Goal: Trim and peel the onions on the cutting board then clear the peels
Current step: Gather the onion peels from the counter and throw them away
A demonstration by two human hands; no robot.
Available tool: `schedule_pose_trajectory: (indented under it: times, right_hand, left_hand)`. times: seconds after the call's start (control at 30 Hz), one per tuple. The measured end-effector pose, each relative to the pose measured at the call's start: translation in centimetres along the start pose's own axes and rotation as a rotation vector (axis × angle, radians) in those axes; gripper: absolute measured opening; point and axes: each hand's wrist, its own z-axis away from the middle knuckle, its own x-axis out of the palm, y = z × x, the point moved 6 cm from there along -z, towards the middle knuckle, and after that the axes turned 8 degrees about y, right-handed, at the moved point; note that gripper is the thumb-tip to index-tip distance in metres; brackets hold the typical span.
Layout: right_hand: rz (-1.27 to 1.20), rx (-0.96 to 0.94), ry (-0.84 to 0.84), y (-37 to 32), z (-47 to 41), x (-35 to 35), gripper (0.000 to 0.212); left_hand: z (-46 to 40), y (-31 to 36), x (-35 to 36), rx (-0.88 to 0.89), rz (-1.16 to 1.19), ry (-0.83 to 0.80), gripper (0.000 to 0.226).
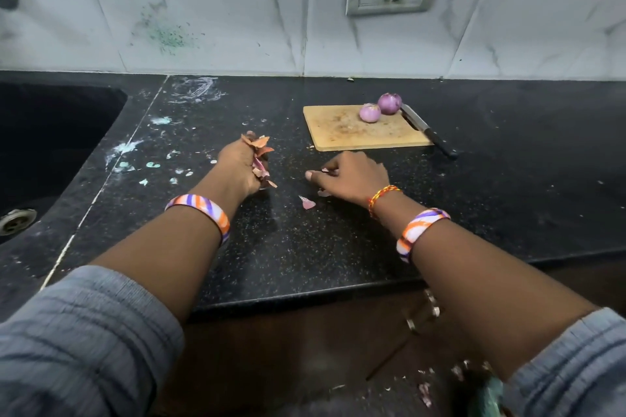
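Papery orange-pink peels (260, 159) fill the left hand (242, 167), fingers curled tight round the bundle, and it sits left of the cutting board (342, 135), likely serving as the collecting fist so the scraps stay together. Over to the right hand (350, 176), nearer the board's front edge: fingertips pressed down on the black tabletop (305, 247), pinching up a small pink scrap (326, 170) between thumb and forefinger. 2 loose bits are yet to go, a pink peel piece (307, 202) and a paler fragment (323, 193), both on the tabletop in front of the board, just beside that right hand. Up on the board, 2 peeled onions (381, 108) sit together at its far right corner, bare and purple, so trimming looks finished. Knife (427, 130) parked along the board's right edge, blade out of the way. Clearing is nearly done, by my reckoning.
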Motion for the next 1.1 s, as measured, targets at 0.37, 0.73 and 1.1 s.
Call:
schedule_pose_trajectory:
  times: [0.37, 0.73, 1.1]
  right_hand:
    - [0.025, -0.039, 0.071, -2.3, 3.0, -1.2, 0.023]
    - [-0.61, -0.004, 0.45, -3.9, 0.8, -4.0, 0.013]
    - [-1.136, 0.202, 0.137, -2.8, 0.6, -4.0, 0.035]
  left_hand:
    - [2.0, -1.9, 1.7, -0.09, -0.182, -0.128, 0.034]
    - [7.9, -1.7, 5.1, -0.136, -0.046, -0.469, 0.069]
    - [7.2, -0.4, 3.6, -0.002, -0.072, -0.346, 0.051]
